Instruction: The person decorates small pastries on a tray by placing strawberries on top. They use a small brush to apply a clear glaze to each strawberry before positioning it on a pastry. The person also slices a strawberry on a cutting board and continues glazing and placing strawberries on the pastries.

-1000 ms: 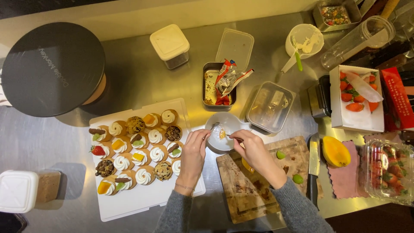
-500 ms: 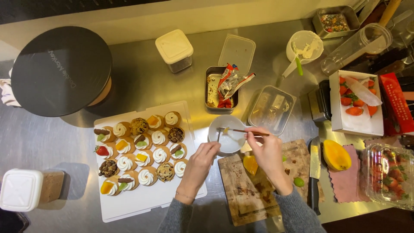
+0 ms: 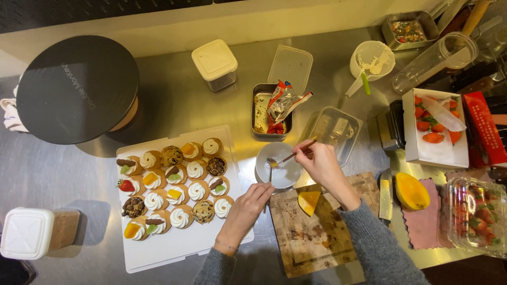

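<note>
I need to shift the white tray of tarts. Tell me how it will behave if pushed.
The white tray looks thin and flat, so it would probably slide easily on the smooth steel counter. The tarts stand loose and cream-topped, so a jerk might smear or shift them. Lifted by one edge, it may flex.

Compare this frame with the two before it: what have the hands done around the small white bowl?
The right hand has lifted off the bowl and drawn back to the right, holding a thin stick whose tip reaches over the bowl. The left hand has moved from the tray's edge to the bowl's near rim, at a spoon handle. Bowl, tray of small cakes, cutting board and mango wedge stayed put.
</note>
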